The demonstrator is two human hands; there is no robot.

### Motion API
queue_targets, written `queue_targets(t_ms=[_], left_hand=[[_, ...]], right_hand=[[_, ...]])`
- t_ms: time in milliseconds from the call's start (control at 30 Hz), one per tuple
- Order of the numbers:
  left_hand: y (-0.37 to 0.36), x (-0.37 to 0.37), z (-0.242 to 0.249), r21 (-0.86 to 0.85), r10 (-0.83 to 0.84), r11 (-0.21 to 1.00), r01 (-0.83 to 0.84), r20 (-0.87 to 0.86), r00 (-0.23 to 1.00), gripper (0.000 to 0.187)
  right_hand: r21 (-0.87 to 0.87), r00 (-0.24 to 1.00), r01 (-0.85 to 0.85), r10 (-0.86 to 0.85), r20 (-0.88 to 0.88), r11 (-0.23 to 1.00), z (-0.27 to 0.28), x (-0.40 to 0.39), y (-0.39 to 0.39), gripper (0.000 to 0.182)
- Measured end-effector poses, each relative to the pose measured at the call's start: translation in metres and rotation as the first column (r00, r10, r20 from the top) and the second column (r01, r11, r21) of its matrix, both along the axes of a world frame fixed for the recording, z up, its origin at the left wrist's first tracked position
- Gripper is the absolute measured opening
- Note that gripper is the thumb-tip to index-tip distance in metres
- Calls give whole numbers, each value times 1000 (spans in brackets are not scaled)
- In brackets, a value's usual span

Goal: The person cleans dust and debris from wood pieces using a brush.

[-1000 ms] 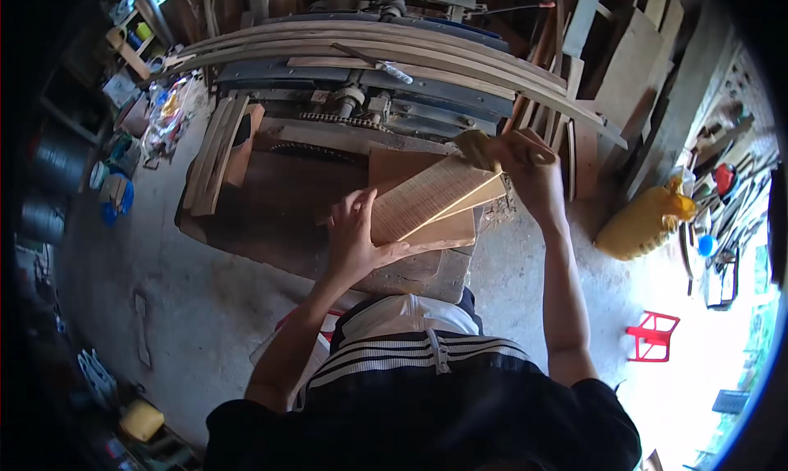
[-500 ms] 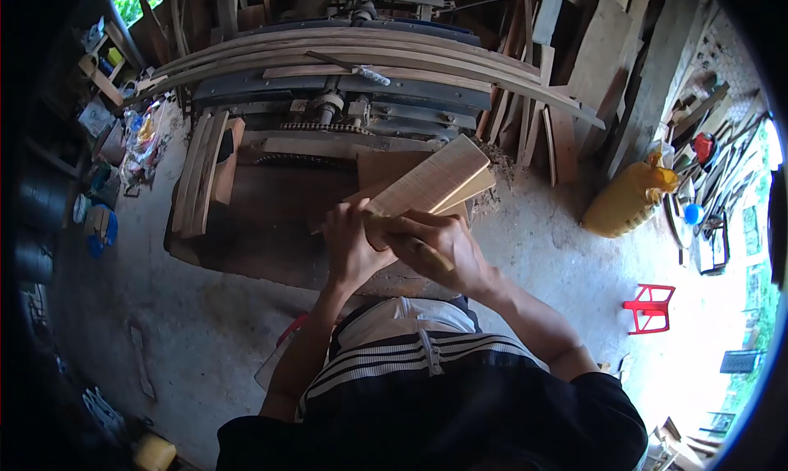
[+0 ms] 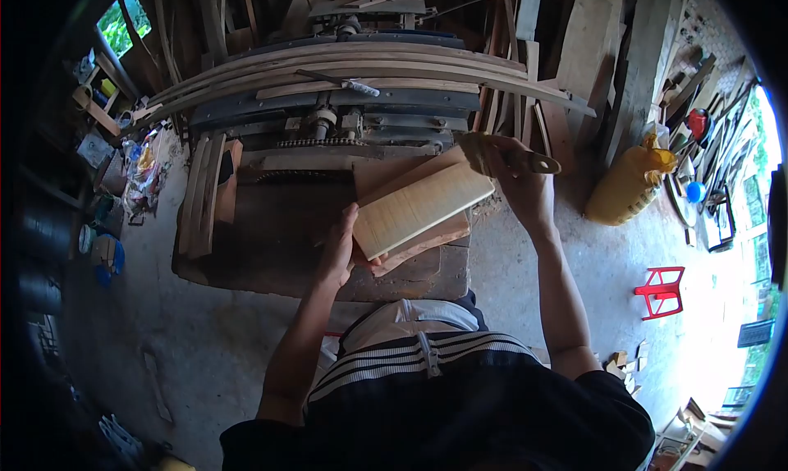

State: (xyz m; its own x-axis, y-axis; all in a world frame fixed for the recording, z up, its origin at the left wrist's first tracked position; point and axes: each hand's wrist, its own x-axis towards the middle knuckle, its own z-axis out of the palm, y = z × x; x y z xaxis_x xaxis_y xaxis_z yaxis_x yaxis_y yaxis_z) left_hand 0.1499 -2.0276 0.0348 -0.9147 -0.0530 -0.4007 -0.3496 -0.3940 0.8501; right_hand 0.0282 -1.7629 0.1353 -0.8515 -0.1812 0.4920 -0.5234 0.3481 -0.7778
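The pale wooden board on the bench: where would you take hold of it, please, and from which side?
Grip the pale board at its near short end, coming from the left, where the left hand already steadies it. The far end is taken up by the right hand with its brush, and the top face should stay free.

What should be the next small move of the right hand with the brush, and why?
Probably draw the brush down along the pale board toward the body. The right hand holds it at the board's far end, and the left hand steadies the near end, so the whole face lies open for one stroke.
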Motion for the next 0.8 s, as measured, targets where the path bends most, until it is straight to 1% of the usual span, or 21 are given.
queue_targets(t_ms=[33,67,100,133,167,200,233,267,300,333,367,400,433,467,500,567,600,633,700,767,800], left_hand=[[0,-1,-3,-3,-10,1000,10,0,1000,67],[-1,-2,-6,-29,31,999,-30,31,999,68],[-1,-2,-9,-56,71,996,-68,61,996,69],[-3,0,-13,-57,58,997,-54,66,996,69],[-9,2,-16,-116,60,992,-56,33,998,65],[-15,2,-18,-174,61,983,-61,-3,998,61],[-21,7,-15,-179,48,983,-47,-2,999,61],[-27,13,-11,-429,-27,903,6,-43,999,64],[-29,18,-3,-649,-112,760,41,-68,991,68],[-24,23,16,-816,-93,570,94,49,994,75],[-24,29,13,-814,-105,572,105,55,993,75],[-28,35,10,-958,-181,286,-28,-83,980,80],[-28,38,12,-979,-291,-17,-202,-188,938,86],[-28,35,15,-990,-310,62,-124,-137,941,93],[-27,30,14,-991,-309,58,-120,-132,942,93],[-24,16,-2,-908,-458,112,-405,-409,789,95],[-24,11,-13,-908,-431,175,-380,-418,799,94],[-23,10,-16,-908,-419,174,-381,-419,806,94],[-17,9,-20,-899,-351,176,-400,-437,828,89],[-7,14,-23,-891,-294,159,-424,-453,842,86],[-2,16,-24,-886,-247,137,-442,-463,851,84]], right_hand=[[94,998,34,-29,-54,995,-2,-2,1,18],[186,992,75,-55,-109,980,-5,-4,1,17],[154,977,47,-14,-212,987,-14,-10,0,16],[236,970,68,-8,-244,969,-20,-11,-1,17],[316,961,88,3,-276,945,-24,-11,-4,18],[364,960,78,28,-278,928,-28,-8,-9,23],[411,960,71,50,-277,909,-30,1,-16,29],[463,975,12,92,-201,886,-30,13,-26,32],[511,984,-51,130,-120,858,-25,29,-39,34],[417,973,-177,222,-63,892,-20,42,-50,35],[312,946,-301,322,-19,901,-18,53,-60,35],[229,921,-383,390,14,895,-20,63,-71,32],[140,887,-461,461,38,876,-21,69,-79,28],[59,863,-505,503,43,861,-23,71,-83,25],[54,862,-507,505,46,860,-24,68,-79,25],[134,946,-314,297,128,940,-24,48,-55,22],[92,955,-258,239,179,962,-29,30,-38,20],[55,956,-198,181,231,979,-33,11,-18,19],[60,997,-25,20,74,998,-25,-12,12,15],[224,978,206,-192,-84,953,-13,-17,24,12],[258,949,201,-123,-291,945,-17,-21,21,13]])
